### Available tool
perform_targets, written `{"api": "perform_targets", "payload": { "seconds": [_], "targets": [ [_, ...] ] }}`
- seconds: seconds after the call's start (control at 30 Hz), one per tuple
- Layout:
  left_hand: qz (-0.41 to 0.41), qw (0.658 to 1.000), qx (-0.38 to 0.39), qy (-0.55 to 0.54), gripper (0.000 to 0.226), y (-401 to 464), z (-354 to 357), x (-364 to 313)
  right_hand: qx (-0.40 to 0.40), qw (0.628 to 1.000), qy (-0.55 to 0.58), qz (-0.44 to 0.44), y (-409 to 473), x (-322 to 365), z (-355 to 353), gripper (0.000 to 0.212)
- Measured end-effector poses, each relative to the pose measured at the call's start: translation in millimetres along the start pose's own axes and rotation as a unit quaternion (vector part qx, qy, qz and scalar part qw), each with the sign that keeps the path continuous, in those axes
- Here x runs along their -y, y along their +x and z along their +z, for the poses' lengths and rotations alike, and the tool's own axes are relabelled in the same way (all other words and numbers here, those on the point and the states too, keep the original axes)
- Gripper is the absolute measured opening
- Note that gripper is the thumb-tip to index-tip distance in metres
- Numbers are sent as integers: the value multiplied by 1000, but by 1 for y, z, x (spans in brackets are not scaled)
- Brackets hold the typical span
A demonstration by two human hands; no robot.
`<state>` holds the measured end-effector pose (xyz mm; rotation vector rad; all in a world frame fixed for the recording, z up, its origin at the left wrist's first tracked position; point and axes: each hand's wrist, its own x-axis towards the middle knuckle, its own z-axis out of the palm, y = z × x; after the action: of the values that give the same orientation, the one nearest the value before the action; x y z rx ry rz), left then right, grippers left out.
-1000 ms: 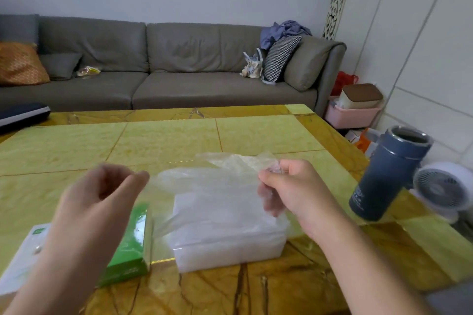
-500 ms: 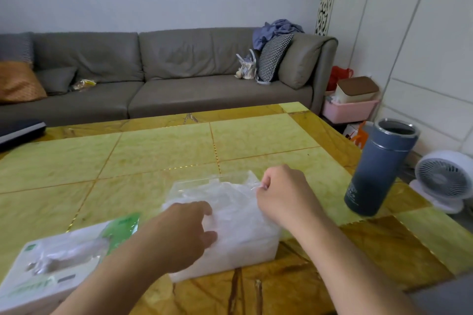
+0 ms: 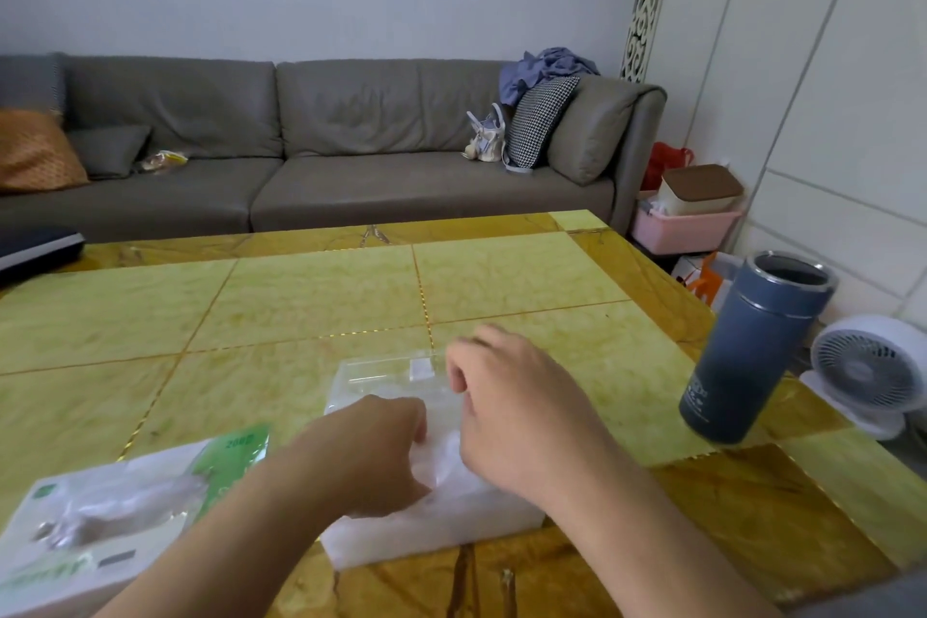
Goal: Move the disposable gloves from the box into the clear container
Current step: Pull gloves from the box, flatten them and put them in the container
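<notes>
1. While both hands sit over the clear container (image 3: 431,524), the left hand (image 3: 371,457) has fingers curled down into the thin plastic gloves (image 3: 441,462) on top of the pile; grip itself is hidden by the hand, so pinching vs. pressing can't be told.
2. Right hand (image 3: 521,412) is over the container's right side, fingers curled, thumb and forefinger close together near the far rim. Whether film is pinched between them is not visible.
3. Container stands on the table (image 3: 321,296) near the front edge, packed with whitish translucent gloves; its far wall shows clear with a small pale label.
4. Glove box (image 3: 115,512), white and green, lies flat at the front left, just beside the left forearm, apart from the container. Crumpled clear film shows at its top opening.
5. Blue-grey flask (image 3: 752,351), lid off, stands upright near the table's right edge, well apart from the hands.
6. Off the table: white fan (image 3: 873,366) on the floor at right, grey sofa (image 3: 311,141) behind, pink bin (image 3: 682,226) by the sofa end.
</notes>
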<state>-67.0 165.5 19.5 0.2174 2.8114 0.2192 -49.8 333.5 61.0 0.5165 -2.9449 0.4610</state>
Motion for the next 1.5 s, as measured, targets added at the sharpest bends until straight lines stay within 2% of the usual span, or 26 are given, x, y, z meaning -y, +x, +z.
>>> {"api": "perform_targets", "payload": {
  "seconds": [0.03, 0.07, 0.17, 0.33, 0.47, 0.53, 0.67, 0.8, 0.87, 0.9, 1.0, 1.07, 1.17, 1.2, 1.33, 1.5],
  "targets": [
    [1, 1000, -1, 0, 41, 1, 1, 1, 29, 999, 13, -6, -2, 4, 1, 8],
    [2, 1000, -3, -1, 41, 1, 2, 2, 57, 998, 7, -6, -3, 5, 5, 4],
    [8, 1000, -6, -17, 39, 1, 2, 6, 92, 995, -43, 4, -1, -4, 21, 11],
    [35, 999, -6, -31, 50, -14, -11, 10, 126, 989, -74, 24, 7, -2, 30, 54],
    [56, 989, -119, 71, 44, -30, -19, -6, 219, 971, -85, 50, 17, 7, 22, 73],
    [57, 985, -132, 99, 43, -29, -17, -13, 274, 956, -86, 65, 23, 10, 17, 79],
    [-9, 994, -55, 90, 42, -18, -7, -12, 286, 953, -87, 53, 25, 11, 15, 61],
    [-49, 996, 9, 70, 49, -11, -8, -11, 282, 954, -69, 68, 22, 7, 18, 63],
    [-54, 994, 65, 72, 53, -9, -15, -12, 272, 956, -62, 87, 21, 4, 19, 60],
    [-54, 990, 98, 81, 54, -8, -19, -13, 275, 954, -65, 101, 20, 5, 18, 52],
    [-47, 978, 148, 142, 53, -3, -28, -15, 302, 939, -97, 132, 22, 9, 17, 5],
    [-36, 973, 146, 177, 55, 0, -26, -17, 332, 928, -102, 131, 25, 10, 18, 15],
    [-19, 970, 134, 201, 76, 1, -16, -16, 358, 921, -105, 114, 29, 9, 19, 13],
    [-11, 973, 124, 195, 75, 1, -13, -13, 358, 921, -107, 112, 28, 8, 19, 12],
    [19, 989, 72, 127, 47, -5, -11, 7, 330, 931, -103, 118, 26, 6, 24, 15],
    [7, 980, 75, 185, 57, -19, -21, 6, 360, 919, -103, 125, 32, 5, 29, 12]
  ]
}}
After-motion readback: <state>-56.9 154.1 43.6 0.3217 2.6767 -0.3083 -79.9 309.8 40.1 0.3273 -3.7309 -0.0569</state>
